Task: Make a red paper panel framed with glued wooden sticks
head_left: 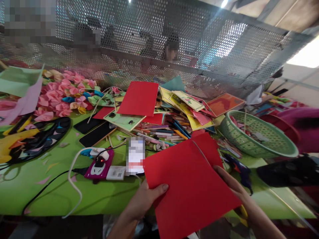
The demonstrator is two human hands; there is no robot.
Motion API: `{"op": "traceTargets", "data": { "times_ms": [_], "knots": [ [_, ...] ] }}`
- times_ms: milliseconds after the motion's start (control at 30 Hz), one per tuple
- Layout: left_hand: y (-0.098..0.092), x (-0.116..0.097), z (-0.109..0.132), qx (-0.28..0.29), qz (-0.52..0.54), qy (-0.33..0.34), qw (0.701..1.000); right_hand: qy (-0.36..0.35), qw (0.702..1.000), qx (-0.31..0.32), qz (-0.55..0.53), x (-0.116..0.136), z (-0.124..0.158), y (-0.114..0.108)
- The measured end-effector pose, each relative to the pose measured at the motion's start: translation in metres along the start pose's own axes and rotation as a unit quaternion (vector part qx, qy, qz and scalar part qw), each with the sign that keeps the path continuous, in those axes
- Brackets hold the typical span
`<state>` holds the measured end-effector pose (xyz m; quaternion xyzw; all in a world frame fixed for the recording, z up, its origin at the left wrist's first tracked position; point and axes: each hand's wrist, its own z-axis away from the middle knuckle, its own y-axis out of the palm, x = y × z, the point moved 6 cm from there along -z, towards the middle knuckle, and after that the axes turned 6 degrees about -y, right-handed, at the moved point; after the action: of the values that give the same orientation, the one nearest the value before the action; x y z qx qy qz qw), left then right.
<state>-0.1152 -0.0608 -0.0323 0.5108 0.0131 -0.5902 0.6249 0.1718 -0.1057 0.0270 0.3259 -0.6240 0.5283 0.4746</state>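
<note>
A large sheet of red paper [189, 189] is held up in front of me, over the table's front edge. My left hand [149, 197] grips its left edge, thumb on top and the other fingers hidden underneath. At the right edge is my right hand [233, 186], partly covered by the sheet. A yellow handle [241, 214] shows beneath that hand, and a thin metal blade [201, 152] lies along the line between the sheet and another red piece [208, 146]; they look like one pair of scissors. The fingers around the handle are mostly hidden.
Pens and paper cards [189, 101] heap up behind the sheet, with another red sheet [139, 98] on top. A green basket [264, 136] and a glue gun [240, 171] are at right. Left are a power strip [99, 164], cables, phones and pink paper flowers [62, 93]. Perforated metal panel behind.
</note>
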Motion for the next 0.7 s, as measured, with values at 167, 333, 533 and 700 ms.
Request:
{"op": "traceTargets", "data": {
  "times_ms": [167,333,533,700],
  "knots": [
    [-0.003,0.005,-0.002,-0.002,-0.012,0.001,1.000,0.051,0.999,0.000,-0.009,0.000,0.003,-0.004],
    [-0.004,0.007,-0.004,0.005,-0.014,-0.004,1.000,0.065,0.996,-0.026,-0.053,-0.008,0.002,-0.007],
    [-0.003,0.006,-0.003,0.004,-0.011,-0.001,1.000,0.082,0.992,0.038,-0.083,0.006,-0.002,0.012],
    [-0.004,0.005,-0.002,-0.016,0.018,-0.009,1.000,0.070,0.994,0.012,-0.087,0.002,-0.003,0.001]
  ]
}}
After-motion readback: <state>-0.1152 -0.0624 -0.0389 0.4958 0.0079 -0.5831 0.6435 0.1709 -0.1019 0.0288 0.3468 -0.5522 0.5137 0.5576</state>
